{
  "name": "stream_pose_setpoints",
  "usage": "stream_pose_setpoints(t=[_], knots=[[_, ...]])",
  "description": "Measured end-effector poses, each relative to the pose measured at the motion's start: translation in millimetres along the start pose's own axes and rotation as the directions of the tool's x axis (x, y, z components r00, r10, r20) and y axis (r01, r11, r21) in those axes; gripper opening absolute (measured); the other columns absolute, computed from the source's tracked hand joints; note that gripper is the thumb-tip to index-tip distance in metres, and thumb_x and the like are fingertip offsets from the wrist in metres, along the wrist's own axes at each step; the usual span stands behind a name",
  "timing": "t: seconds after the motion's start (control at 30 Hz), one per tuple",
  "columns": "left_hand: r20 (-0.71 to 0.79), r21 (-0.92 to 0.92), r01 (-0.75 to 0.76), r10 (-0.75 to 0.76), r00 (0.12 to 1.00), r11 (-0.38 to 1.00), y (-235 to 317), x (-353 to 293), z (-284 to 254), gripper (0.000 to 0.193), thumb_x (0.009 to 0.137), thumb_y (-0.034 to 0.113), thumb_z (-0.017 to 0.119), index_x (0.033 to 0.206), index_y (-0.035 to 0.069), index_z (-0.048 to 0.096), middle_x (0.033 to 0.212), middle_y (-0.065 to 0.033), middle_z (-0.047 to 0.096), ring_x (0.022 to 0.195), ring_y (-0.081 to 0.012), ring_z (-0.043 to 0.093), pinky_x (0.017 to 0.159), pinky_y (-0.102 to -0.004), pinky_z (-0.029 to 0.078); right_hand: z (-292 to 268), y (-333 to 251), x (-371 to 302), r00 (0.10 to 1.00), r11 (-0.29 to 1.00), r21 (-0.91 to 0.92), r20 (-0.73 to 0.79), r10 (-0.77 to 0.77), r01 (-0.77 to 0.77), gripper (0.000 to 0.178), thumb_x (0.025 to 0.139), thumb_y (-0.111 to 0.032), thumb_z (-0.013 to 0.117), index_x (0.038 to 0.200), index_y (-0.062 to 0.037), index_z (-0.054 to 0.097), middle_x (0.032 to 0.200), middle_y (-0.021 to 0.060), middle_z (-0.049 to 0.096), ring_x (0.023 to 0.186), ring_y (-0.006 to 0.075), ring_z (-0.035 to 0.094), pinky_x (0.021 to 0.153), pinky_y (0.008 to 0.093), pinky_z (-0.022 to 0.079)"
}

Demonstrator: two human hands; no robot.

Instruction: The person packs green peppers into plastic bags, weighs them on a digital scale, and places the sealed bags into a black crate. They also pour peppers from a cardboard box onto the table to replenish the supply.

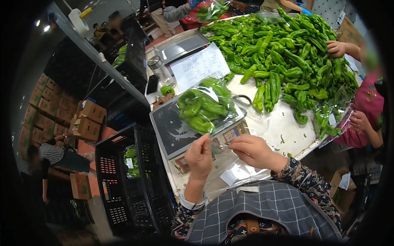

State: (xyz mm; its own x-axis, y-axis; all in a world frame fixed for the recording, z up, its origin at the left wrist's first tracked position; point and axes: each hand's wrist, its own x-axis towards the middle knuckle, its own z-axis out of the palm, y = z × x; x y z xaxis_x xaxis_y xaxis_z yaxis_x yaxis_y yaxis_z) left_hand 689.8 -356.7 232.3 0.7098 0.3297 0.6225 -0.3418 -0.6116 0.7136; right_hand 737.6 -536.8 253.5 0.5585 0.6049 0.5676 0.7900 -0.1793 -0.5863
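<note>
The left hand (199, 156) pinches the edge of an empty clear bag (230, 168) with closed fingers. The right hand (254, 151) pinches the same edge just beside it. A full bag of green peppers (205, 104) sits on the scale (176, 131), just past the fingertips. I think both pinches should pull apart gently, so the bag opens wide without tearing.

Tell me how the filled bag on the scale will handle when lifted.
The bag is thin clear film, so probably floppy and somewhat slippery. It bulges with green peppers, so it likely sags around them. It overhangs the scale, so a push could slide it off.
</note>
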Motion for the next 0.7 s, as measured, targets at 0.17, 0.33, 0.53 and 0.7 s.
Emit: stream_pose_setpoints(t=[0.17, 0.33, 0.53, 0.7], knots=[[0.061, 0.028, -0.121, 0.119, 0.991, 0.992, -2.2, -5.7, 5.5, 0.014, 0.079, 0.005, 0.063, 0.092, 0.003, 0.062, 0.063, -0.0079, 0.055, 0.051, -0.0181, 0.050, 0.047, -0.0266, 0.039, 32.6, 46.4, 31.0, 0.991, 0.971, -0.199, 0.020, 0.136, -0.129, 0.031, 0.073, -0.005, 0.055, 0.104, -0.0034, 0.054, 0.086, 0.0136, 0.058, 0.071, 0.0306, 0.058, 0.060, 0.0392, 0.047], [0.079, 0.026, -0.127, 0.124, 0.989, 0.992, 3.0, -10.4, 5.8, 0.014, 0.078, 0.005, 0.063, 0.092, 0.004, 0.061, 0.064, -0.0095, 0.056, 0.052, -0.0232, 0.053, 0.047, -0.0308, 0.041, 47.3, 109.9, 51.5, 0.989, 0.812, -0.566, -0.049, 0.138, -0.141, 0.039, 0.071, -0.011, 0.057, 0.108, -0.0017, 0.052, 0.068, 0.0111, 0.060, 0.064, 0.0314, 0.059, 0.057, 0.0401, 0.046], [0.040, -0.006, -0.096, 0.096, 0.995, 0.995, -1.7, -9.2, 8.2, 0.012, 0.078, 0.005, 0.063, 0.090, 0.004, 0.060, 0.065, -0.0099, 0.057, 0.052, -0.0235, 0.054, 0.048, -0.0298, 0.042, 22.1, 63.9, 79.3, 0.880, 0.863, -0.270, 0.098, 0.465, -0.427, 0.031, 0.070, -0.021, 0.061, 0.088, 0.0030, 0.057, 0.077, 0.0170, 0.060, 0.073, 0.0269, 0.060, 0.066, 0.0359, 0.047], [0.076, 0.050, -0.307, 0.303, 0.950, 0.950, -4.7, 0.2, 9.6, 0.007, 0.079, 0.003, 0.057, 0.084, 0.001, 0.062, 0.066, -0.0087, 0.059, 0.055, -0.0201, 0.055, 0.052, -0.0302, 0.044, 14.3, 68.9, 46.5, 0.657, 0.316, 0.661, 0.359, 0.663, -0.681, 0.033, 0.082, -0.026, 0.056, 0.101, 0.0007, 0.052, 0.082, 0.0077, 0.059, 0.069, 0.0141, 0.056, 0.058, 0.0263, 0.046]])
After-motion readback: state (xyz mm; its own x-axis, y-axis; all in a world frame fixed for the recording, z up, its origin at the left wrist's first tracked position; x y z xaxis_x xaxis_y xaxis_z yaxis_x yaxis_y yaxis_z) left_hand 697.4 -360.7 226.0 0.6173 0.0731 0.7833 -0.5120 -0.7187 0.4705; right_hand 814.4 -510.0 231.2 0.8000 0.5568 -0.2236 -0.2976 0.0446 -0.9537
